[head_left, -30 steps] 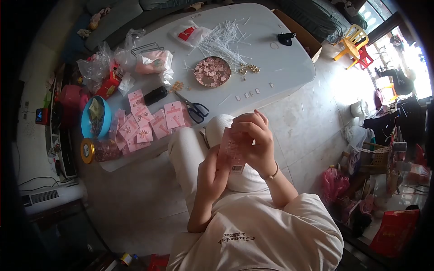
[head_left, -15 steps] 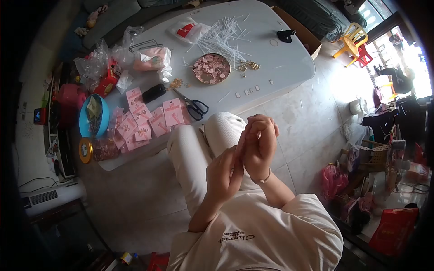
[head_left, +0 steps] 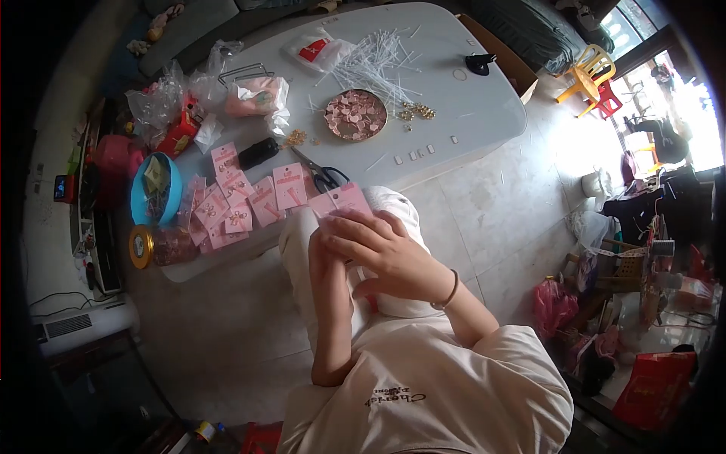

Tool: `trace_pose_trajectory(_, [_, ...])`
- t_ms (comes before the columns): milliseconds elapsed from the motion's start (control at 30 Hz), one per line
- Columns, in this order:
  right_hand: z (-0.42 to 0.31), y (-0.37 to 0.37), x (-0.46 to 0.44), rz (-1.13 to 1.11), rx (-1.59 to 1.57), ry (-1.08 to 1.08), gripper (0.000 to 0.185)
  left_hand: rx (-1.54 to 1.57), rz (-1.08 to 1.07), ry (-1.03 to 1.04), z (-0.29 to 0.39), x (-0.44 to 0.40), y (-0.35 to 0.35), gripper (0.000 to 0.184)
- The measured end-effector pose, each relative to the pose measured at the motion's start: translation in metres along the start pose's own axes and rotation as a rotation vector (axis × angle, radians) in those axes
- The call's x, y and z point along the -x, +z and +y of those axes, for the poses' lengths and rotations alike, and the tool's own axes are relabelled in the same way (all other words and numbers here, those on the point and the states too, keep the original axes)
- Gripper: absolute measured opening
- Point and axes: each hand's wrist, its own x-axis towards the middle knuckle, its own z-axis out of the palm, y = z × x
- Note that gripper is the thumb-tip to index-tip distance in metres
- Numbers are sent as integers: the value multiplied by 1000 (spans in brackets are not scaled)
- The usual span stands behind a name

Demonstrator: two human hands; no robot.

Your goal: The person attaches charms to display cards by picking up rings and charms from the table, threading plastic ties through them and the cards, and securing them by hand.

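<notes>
A pink card (head_left: 342,200) with a fold line juts out beyond my two hands, over my knees near the table edge. My left hand (head_left: 324,246) is under it at the lower left and appears to grip it; its fingers are largely covered. Across the card's near edge and my left fingers lies my right hand (head_left: 389,257), fingers stretched and thumb apart. Several pink cards with small hair accessories (head_left: 238,216) lie spread on the table to the left. Black-handled scissors (head_left: 327,178) rest just beyond the held card.
On the table (head_left: 454,98) are a round tray of pink pieces (head_left: 355,115), white plastic sticks (head_left: 378,64), gold beads (head_left: 416,112) and a black object (head_left: 259,153). A blue bowl (head_left: 175,189) and a gold-lidded jar (head_left: 142,247) stand at the left edge.
My hands have parted from their upright, pressed-together pose and moved left and lower. The pink card now shows beyond them. My right hand has turned palm down across my left.
</notes>
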Motion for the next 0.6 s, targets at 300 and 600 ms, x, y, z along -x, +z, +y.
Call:
trace_pose_trajectory(300, [6,14,4,309,-207,-102,63,115,-14,231,8,18,-10,40])
trace_pose_trajectory(600, [14,-19,3,348,-329,25,40,-393,4,428,7,18,-11,34])
